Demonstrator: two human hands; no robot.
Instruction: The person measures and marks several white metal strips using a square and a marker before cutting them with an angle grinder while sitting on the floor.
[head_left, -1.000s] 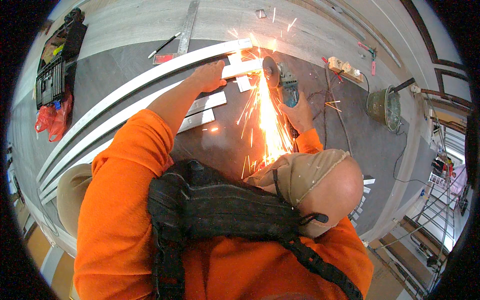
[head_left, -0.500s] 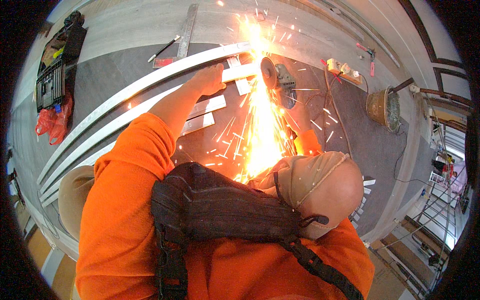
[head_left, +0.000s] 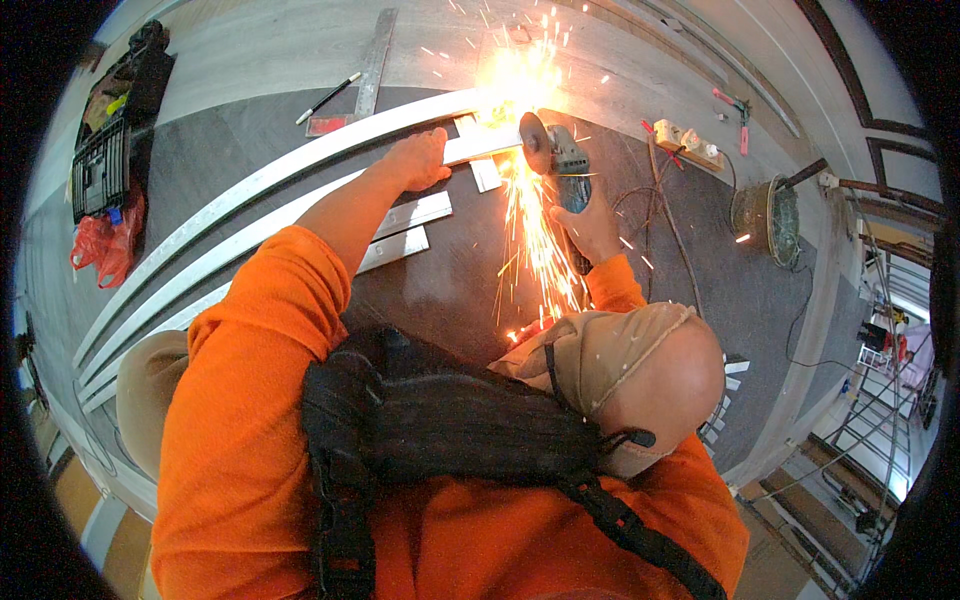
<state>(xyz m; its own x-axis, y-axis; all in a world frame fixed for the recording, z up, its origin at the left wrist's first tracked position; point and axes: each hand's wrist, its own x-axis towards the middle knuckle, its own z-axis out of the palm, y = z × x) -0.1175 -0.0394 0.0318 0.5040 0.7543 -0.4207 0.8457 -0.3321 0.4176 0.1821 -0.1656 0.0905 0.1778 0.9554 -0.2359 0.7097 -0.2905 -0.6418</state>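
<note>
In my right hand [head_left: 590, 225] is an angle grinder [head_left: 570, 165], the fingers wrapped round its body. Its round cutting disc [head_left: 536, 143] stands at the end of a long white metal strip [head_left: 485, 146]. Bright sparks [head_left: 535, 225] stream from there toward my bent knee and also flare beyond the disc, washing out the strip's far end. Pressing on that strip, my left hand [head_left: 418, 160] has its fingers closed over it. A short white piece [head_left: 486, 175] lies crosswise under the strip. More long white strips [head_left: 405, 245] lie side by side to the left.
A metal square [head_left: 375, 65] and a marker pen [head_left: 328, 98] lie beyond the strips. At far left are an open black toolbox [head_left: 105, 165] and a red plastic bag [head_left: 108, 250]. To the right are a power strip [head_left: 688, 143], cables, red-handled pliers [head_left: 738, 115] and a bucket [head_left: 765, 220].
The spark stream toward me has become narrower and dimmer, while the glow beyond the disc has grown. The grinder has shifted very slightly, and my left hand stays in place.
</note>
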